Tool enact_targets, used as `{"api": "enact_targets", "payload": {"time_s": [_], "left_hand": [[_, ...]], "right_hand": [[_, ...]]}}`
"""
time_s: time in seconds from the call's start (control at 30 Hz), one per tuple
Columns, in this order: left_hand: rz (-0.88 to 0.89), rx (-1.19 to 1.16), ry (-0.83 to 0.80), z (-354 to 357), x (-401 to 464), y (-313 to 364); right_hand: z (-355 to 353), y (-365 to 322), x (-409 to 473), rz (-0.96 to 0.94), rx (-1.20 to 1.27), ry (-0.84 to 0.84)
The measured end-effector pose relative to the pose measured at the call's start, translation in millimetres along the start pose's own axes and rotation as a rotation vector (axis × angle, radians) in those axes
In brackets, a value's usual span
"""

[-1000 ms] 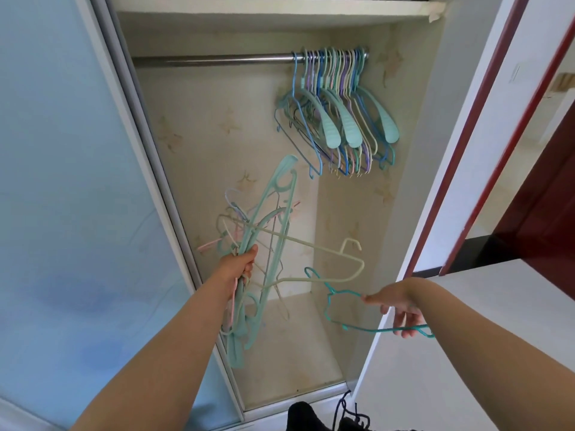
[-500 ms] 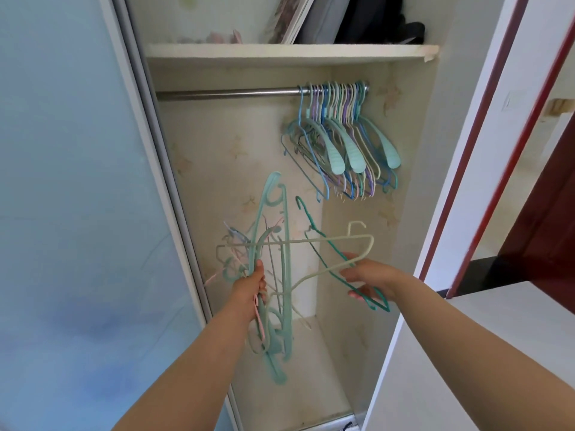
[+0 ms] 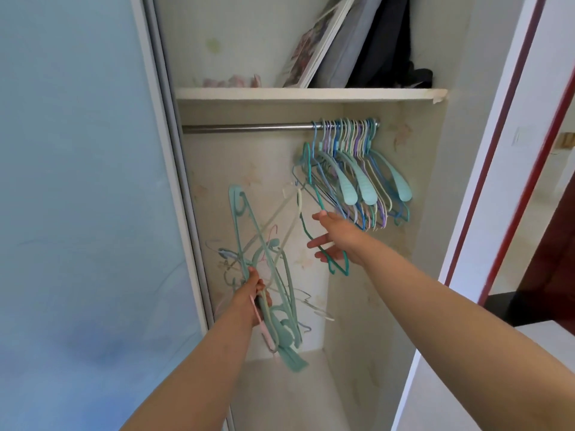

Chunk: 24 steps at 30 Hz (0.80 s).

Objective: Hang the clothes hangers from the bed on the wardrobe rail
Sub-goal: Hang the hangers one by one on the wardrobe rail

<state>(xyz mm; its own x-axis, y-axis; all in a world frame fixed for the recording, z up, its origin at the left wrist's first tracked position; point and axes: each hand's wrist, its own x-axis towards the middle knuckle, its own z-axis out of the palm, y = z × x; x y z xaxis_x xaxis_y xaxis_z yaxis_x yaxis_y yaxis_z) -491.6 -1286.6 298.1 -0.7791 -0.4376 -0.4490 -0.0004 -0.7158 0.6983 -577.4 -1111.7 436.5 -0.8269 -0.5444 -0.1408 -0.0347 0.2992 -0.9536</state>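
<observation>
My left hand (image 3: 253, 298) grips a tangled bunch of hangers (image 3: 270, 269), teal, pink and cream, in front of the open wardrobe. My right hand (image 3: 334, 237) holds a thin teal wire hanger (image 3: 311, 194) raised toward the metal rail (image 3: 245, 129); its hook points up just below the rail. Several pastel hangers (image 3: 357, 169) hang packed at the rail's right end. The left part of the rail is bare.
A shelf (image 3: 305, 93) above the rail holds a framed picture (image 3: 314, 48), grey fabric and dark items. A blue sliding door (image 3: 77, 213) stands at the left. A white wall with a dark red door frame (image 3: 510, 169) is at the right.
My right hand has lifted the teal hanger from low at the right up toward the rail. The left hand's bunch has risen a little. The view has tilted up, showing the shelf.
</observation>
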Motion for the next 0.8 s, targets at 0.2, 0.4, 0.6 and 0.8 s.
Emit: {"api": "enact_targets", "payload": {"time_s": [0.2, 0.4, 0.6, 0.8], "left_hand": [[-0.001, -0.016, -0.006, 16.9, 4.2, 17.8], [0.030, -0.046, -0.047, 28.1, 9.4, 37.0], [0.001, -0.047, 0.011, 34.3, 12.6, 48.3], [0.009, -0.030, 0.049, 37.0, 20.7, 45.4]], "right_hand": [[-8.6, -70.1, 38.1, -0.010, 0.008, 0.085], [-17.9, -99.9, 66.7, 0.047, 0.018, 0.067], [-16.7, -96.8, 82.3, 0.066, 0.024, 0.056], [-24.3, -102.0, 99.2, 0.084, -0.005, 0.053]]}}
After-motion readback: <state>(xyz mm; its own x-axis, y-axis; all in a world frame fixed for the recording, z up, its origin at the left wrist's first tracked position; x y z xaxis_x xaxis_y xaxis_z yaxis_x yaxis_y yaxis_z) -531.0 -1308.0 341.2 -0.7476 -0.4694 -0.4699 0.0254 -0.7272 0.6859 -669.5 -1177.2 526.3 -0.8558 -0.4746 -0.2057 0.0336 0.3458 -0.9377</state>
